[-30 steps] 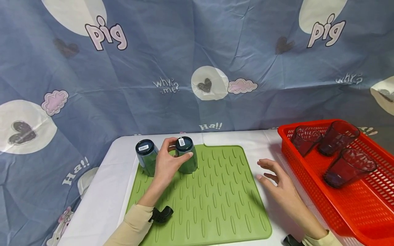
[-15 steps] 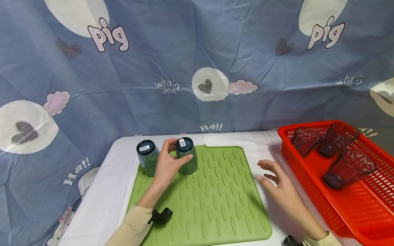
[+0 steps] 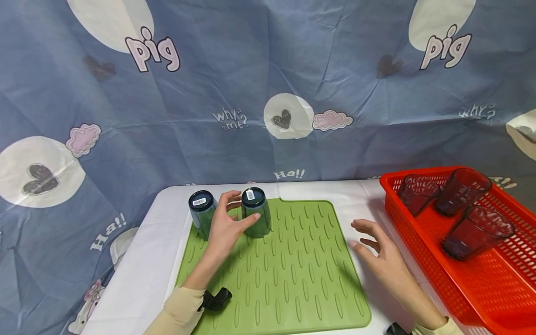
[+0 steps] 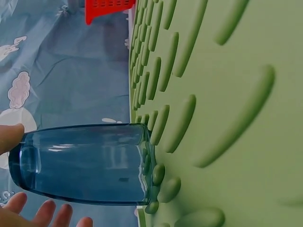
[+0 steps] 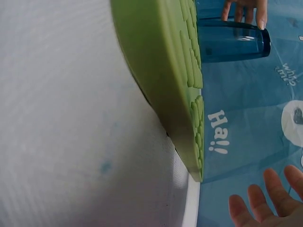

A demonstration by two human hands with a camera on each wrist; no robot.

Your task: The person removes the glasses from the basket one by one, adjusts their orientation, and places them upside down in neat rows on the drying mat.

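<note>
An upside-down dark blue-green drinking glass (image 3: 257,223) stands on the green ridged mat (image 3: 301,279), its labelled base up. My left hand (image 3: 222,230) is around it, with a gap between the fingers and the glass's left side. The thumb overlaps the glass near its base; whether it touches, I cannot tell. The left wrist view has the glass (image 4: 90,165) between thumb and spread fingers, rim on the mat. A second upturned glass (image 3: 202,216) stands left of my left hand. My right hand (image 3: 385,256) hovers, loosely bent and holding nothing, between mat and red basket.
The red plastic basket (image 3: 412,249) stands at the right and holds several glasses, including a tilted one (image 3: 477,232) nearest me. White cloth (image 3: 138,260) covers the table around the mat. A blue printed curtain (image 3: 209,153) hangs behind.
My left hand's fingers have loosened from the glass, and a gap now shows on its left side. The glass stays in place on the mat. My right hand has hardly moved.
</note>
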